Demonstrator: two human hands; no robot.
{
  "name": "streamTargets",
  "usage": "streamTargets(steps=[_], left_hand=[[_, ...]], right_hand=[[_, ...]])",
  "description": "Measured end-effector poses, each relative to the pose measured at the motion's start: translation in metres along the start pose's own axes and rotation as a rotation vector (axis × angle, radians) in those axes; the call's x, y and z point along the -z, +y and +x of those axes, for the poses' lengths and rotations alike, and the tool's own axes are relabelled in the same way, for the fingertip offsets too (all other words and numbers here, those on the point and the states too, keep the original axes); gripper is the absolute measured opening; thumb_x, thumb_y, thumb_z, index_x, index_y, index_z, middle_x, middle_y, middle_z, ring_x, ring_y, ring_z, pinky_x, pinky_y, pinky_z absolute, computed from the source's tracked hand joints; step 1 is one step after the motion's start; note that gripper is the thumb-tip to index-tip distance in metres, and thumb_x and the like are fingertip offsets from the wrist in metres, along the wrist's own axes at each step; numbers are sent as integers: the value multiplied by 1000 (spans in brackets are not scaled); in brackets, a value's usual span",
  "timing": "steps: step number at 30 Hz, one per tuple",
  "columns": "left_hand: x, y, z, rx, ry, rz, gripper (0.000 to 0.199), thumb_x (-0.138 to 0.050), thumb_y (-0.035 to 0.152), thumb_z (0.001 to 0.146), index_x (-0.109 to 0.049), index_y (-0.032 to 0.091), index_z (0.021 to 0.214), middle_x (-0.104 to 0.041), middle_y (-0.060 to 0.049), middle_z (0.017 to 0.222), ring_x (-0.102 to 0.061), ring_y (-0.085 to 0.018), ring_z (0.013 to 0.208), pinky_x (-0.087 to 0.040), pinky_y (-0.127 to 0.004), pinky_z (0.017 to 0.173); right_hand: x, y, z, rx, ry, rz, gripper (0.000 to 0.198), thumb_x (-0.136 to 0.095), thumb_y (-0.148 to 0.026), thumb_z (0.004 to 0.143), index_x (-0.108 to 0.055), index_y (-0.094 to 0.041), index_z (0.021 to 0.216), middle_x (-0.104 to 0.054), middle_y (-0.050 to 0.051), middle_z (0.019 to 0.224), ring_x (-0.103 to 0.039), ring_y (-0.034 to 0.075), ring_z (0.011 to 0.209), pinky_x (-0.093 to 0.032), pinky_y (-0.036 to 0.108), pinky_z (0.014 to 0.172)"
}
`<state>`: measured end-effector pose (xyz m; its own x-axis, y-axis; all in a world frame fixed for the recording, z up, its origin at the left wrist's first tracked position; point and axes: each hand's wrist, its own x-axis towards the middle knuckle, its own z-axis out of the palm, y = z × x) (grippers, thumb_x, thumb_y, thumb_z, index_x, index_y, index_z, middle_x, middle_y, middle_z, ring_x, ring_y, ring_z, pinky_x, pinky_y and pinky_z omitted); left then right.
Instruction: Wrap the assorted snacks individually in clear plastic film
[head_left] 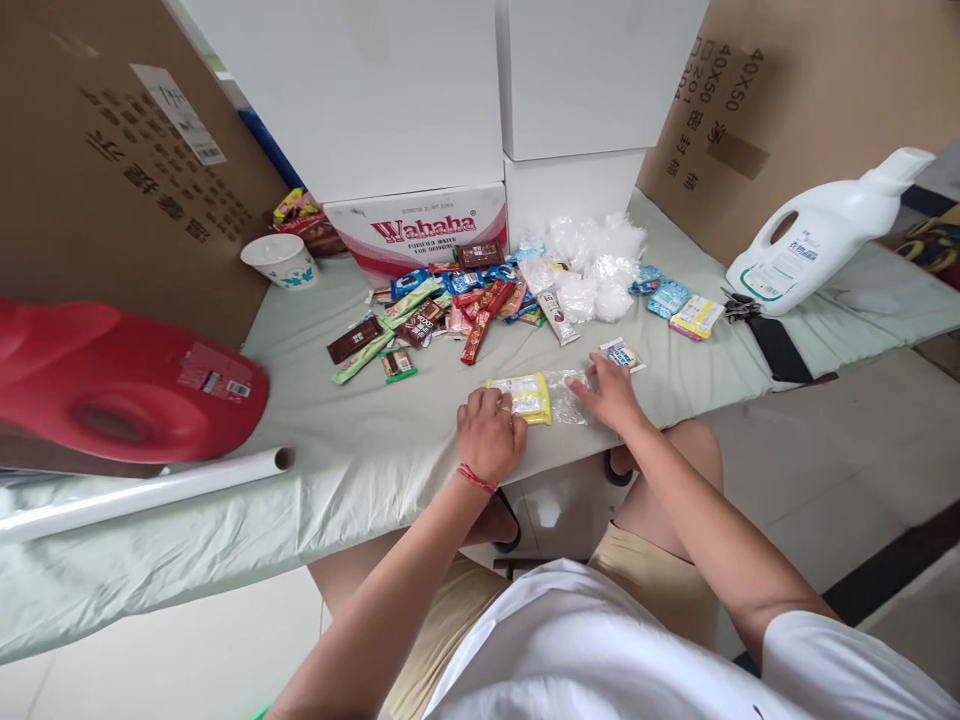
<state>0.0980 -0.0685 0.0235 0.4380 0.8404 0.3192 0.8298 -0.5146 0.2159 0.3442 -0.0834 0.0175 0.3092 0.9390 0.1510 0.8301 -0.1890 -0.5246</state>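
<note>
Through the head camera I read "Wahaha" in red on the water carton (360, 240) at the back, with "PURIFIED WATER FOR DRINKING" beneath. The right-hand cardboard box (817, 90) carries "40X50" twice, and the left-hand one (150, 130) has large Chinese characters and a white label with a barcode. The white laundry bottle (814, 235) shows 衣物, with finer print I cannot make out; the red jug (127, 380) bears a barcode sticker too small to read. In the pile of wrapped snacks (484, 325), one brown packet (422, 322) seems to say "COCOA".

My left hand (491, 435) lies over the left end of a yellow-edged packet (529, 393) near the table's front edge; I cannot tell whether the fingers pinch it. My right hand (613, 393) has thumb and forefinger apart, the thumb at a clear plastic wrapper (568, 398) just beside that packet. A small white packet (622, 353) lies just beyond it.

Wrinkled pale green cloth (337, 430) covers the table. White boxes (405, 90) stand behind, crumpled clear bags (592, 260) lie beside the snacks, and pale tiles (187, 620) floor the room.
</note>
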Motion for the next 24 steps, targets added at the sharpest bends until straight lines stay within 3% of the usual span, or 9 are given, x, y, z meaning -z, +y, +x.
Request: streamTargets(steps=[3,6,10,13,19,24], left_hand=[[-3,0,-3,-76,21,11,45,-57,25,91,-70,9,131,-66,-20,143,-52,-37,143,-44,-50,111],[-5,1,-4,-121,-43,36,48,-54,23,93,-66,8,138,-63,-20,150,-55,-33,143,-45,-46,112],[-4,4,-4,-148,-124,86,45,-50,23,98,-66,10,139,-58,-19,156,-52,-33,147,-44,-49,114],[-4,7,-4,-171,-151,107,44,-46,21,101,-67,12,138,-56,-19,158,-51,-34,149,-47,-52,111],[-9,7,-3,-217,-106,40,43,-44,15,101,-69,9,135,-62,-22,151,-54,-34,144,-42,-53,117],[-12,-6,-4,-119,-50,-270,50,-56,15,90,-67,8,139,-69,-21,141,-59,-36,138,-46,-52,117]], right_hand=[[-2,-10,3,-36,-177,-120,32,-67,-42,90,-73,-19,112,-70,13,104,-56,33,113,-41,42,97],[0,-12,4,-18,-168,-36,15,-63,-33,90,-71,-20,91,-68,10,103,-57,28,109,-41,37,95],[15,-16,11,-33,-239,175,18,-60,-38,91,-60,-22,83,-62,0,77,-57,19,76,-39,28,71],[25,-39,18,-29,-264,167,23,-62,-40,92,-57,-23,78,-57,-3,66,-51,17,65,-32,27,63],[1,-116,14,18,-292,-44,14,-61,-27,97,-66,-20,86,-70,5,83,-60,20,77,-36,29,68],[-21,-128,-15,147,-271,-101,30,-41,-26,109,-69,-17,105,-69,12,102,-63,22,88,-45,31,79]])
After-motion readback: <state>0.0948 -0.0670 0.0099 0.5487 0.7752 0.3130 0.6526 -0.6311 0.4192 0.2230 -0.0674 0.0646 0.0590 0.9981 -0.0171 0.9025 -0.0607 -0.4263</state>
